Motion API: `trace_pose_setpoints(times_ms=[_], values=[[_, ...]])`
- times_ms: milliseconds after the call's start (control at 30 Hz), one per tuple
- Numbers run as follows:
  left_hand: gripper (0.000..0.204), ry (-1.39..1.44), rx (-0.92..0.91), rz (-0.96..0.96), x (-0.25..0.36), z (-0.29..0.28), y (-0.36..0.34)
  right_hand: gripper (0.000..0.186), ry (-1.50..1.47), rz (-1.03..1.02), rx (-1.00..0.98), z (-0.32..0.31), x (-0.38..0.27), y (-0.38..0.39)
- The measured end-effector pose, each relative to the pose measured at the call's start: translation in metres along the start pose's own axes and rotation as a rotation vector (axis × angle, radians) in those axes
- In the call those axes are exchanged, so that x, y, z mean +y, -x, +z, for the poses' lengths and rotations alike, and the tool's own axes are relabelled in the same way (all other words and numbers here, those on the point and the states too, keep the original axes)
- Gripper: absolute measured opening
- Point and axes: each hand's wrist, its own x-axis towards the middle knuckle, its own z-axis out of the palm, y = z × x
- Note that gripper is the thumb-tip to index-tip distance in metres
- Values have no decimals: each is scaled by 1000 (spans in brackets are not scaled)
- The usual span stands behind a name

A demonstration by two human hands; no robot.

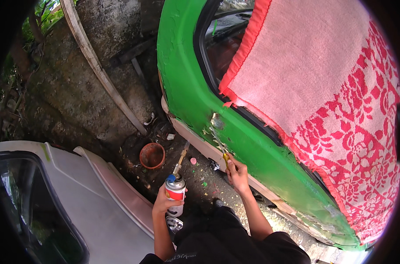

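My left hand [166, 201] is closed around a blowtorch [175, 193]: a white and red gas can with a blue knob and a brass nozzle pointing away from me. No flame can be made out. In my right hand [237, 176] is a scraper [220, 145] with a yellow handle and a thin metal shaft. Its tip is at the green car body panel [239, 132], just below a bare greyish patch [216, 121] where the paint is gone. Flakes of lifted paint hang around that spot.
A pink and red patterned towel [323, 79] drapes over the green car's roof and windows. On the left stands a pale car [94, 207]. A terracotta pot [152, 155], a small pink cap [193, 161] and paint chips lie on the ground. Behind is a stained wall [72, 83].
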Motion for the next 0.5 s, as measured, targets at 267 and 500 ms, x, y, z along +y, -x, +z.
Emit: trace_pose_setpoints(times_ms=[267, 500], values=[[71, -13, 42, -40, 7, -2, 4, 30, 392, -191, 46, -11, -2, -29], [72, -13, 53, -43, 6, -6, 6, 28, 467, -331, 97, -8, -32, -18]])
